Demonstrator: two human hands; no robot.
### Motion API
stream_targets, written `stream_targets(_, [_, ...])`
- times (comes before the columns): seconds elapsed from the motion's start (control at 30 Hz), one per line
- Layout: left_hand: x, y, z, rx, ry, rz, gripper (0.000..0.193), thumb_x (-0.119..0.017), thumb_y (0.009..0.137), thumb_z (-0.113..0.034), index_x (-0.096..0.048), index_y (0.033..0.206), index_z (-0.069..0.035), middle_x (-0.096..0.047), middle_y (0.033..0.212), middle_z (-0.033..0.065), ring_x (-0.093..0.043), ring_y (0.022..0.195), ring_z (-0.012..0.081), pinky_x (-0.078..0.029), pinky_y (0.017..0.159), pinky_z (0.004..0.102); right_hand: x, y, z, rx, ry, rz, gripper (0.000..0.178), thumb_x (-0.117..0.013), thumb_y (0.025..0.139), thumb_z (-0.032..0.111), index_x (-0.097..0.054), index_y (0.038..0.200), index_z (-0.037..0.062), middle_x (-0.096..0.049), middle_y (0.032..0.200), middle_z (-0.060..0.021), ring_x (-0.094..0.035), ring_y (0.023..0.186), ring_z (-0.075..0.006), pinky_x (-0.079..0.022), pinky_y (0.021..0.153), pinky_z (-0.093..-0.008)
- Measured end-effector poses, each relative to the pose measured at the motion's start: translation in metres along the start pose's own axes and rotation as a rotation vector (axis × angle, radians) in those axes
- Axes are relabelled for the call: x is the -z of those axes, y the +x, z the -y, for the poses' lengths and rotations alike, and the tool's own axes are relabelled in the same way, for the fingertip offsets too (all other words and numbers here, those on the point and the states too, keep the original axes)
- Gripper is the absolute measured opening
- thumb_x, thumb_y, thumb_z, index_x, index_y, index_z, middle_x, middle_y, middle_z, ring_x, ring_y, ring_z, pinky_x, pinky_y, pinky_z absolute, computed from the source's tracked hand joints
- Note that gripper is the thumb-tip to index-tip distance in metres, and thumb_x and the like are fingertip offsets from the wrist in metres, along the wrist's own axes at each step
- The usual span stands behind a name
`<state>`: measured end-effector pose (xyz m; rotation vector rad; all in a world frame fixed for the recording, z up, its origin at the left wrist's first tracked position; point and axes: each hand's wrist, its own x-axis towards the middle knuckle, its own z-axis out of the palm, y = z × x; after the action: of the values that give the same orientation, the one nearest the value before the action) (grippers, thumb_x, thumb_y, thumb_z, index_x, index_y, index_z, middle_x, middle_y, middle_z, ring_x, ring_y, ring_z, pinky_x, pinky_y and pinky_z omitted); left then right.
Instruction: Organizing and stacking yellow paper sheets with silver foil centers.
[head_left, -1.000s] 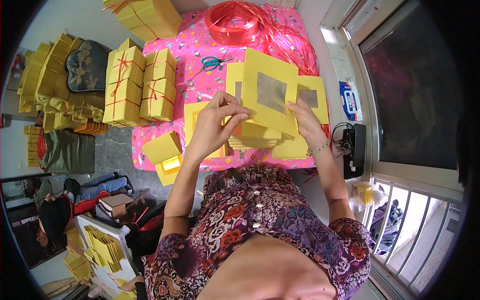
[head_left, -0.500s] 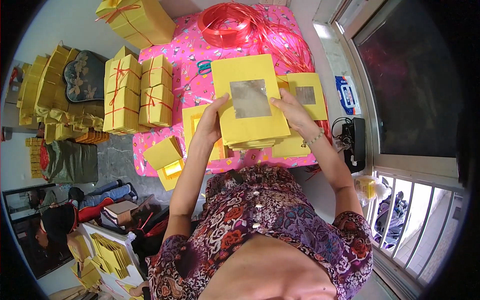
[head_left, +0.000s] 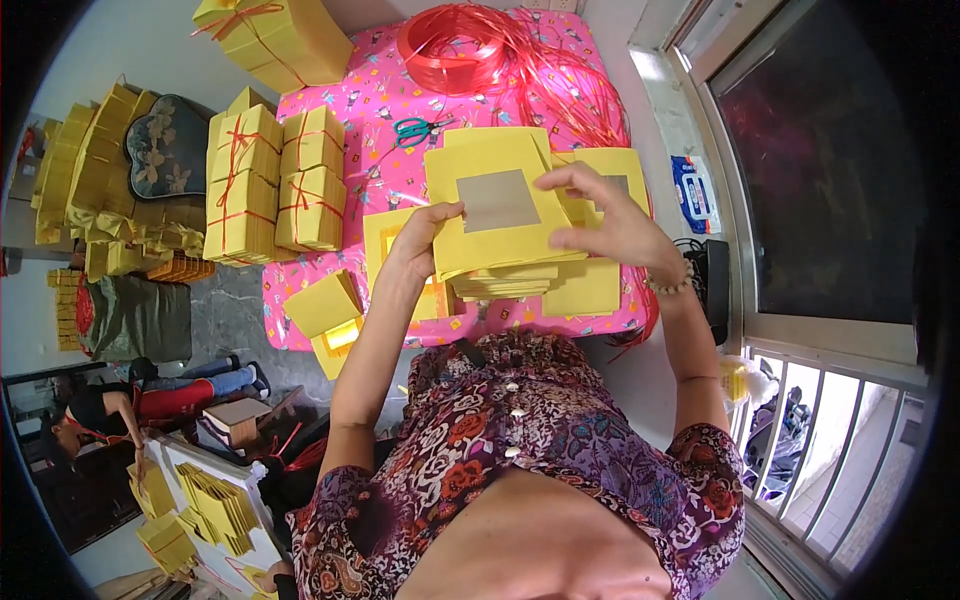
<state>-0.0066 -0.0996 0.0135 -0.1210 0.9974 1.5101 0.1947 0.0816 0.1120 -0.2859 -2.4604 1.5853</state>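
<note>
Pinching a yellow windowed sheet (head_left: 500, 200) by its left edge, the left hand (head_left: 418, 240) has its thumb flat on top beside the grey window, its other fingers closed in at the edge and partly hidden; the right hand (head_left: 622, 228) has its thumb and forefinger spread wide over the sheet's right side, gripping nothing, and whether a fingertip touches the paper I cannot tell; a beaded bracelet (head_left: 672, 278) circles that wrist. The sheet lies on top of a yellow stack (head_left: 505, 285) near the front edge of a pink-covered table (head_left: 372, 180); just beyond it are teal-handled scissors (head_left: 410, 132), and farther back a red ribbon coil (head_left: 450, 65); to the left stand 2 columns of tied yellow bundles (head_left: 242, 195), bound with red ribbon.
</note>
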Motion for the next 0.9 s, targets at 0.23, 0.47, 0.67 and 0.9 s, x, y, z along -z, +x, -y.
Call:
stream_targets(0.23, [-0.01,-0.006,-0.002,-0.005,-0.044,-0.011,0.026,-0.055,0.089,-0.008,-0.055,0.11,0.007,-0.065,0.101,0.0162,-0.068,0.085,0.0239,-0.059,0.075,0.0357,-0.008,-0.003,0.011,0.092,-0.318,0.209,0.051,-0.079,0.072,0.024,-0.056,0.113,0.0048,-0.055,0.112,-0.0088,-0.053,0.111,-0.0234,-0.04,0.096,-0.0348])
stream_targets(0.47, [-0.009,-0.006,0.001,-0.01,-0.005,-0.048,0.027,-0.054,0.09,-0.01,-0.056,0.111,0.007,-0.065,0.102,0.0159,-0.068,0.085,0.0232,-0.058,0.077,0.0347,-0.012,-0.003,0.001,0.071,-0.201,0.207,0.046,-0.075,0.077,0.034,-0.059,0.109,0.0061,-0.06,0.105,-0.0108,-0.058,0.104,-0.027,-0.044,0.091,-0.0375])
stream_targets(0.67, [-0.011,-0.008,0.003,0.007,-0.015,-0.04,0.027,-0.054,0.09,-0.011,-0.055,0.111,0.006,-0.065,0.103,0.0154,-0.067,0.087,0.023,-0.057,0.08,0.0353,-0.012,-0.001,-0.001,0.069,-0.201,0.195,0.041,-0.074,0.079,0.029,-0.06,0.107,0.0033,-0.061,0.106,-0.0112,-0.059,0.103,-0.0255,-0.046,0.09,-0.0362])
stream_targets(0.9, [-0.006,-0.007,0.004,0.018,0.001,-0.045,0.027,-0.054,0.091,-0.012,-0.056,0.112,0.004,-0.064,0.104,0.0148,-0.066,0.089,0.0235,-0.057,0.081,0.0365,-0.012,0.002,-0.002,0.045,-0.142,0.213,0.04,-0.076,0.078,0.026,-0.06,0.106,0.002,-0.062,0.104,-0.0116,-0.06,0.102,-0.024,-0.046,0.09,-0.0352])
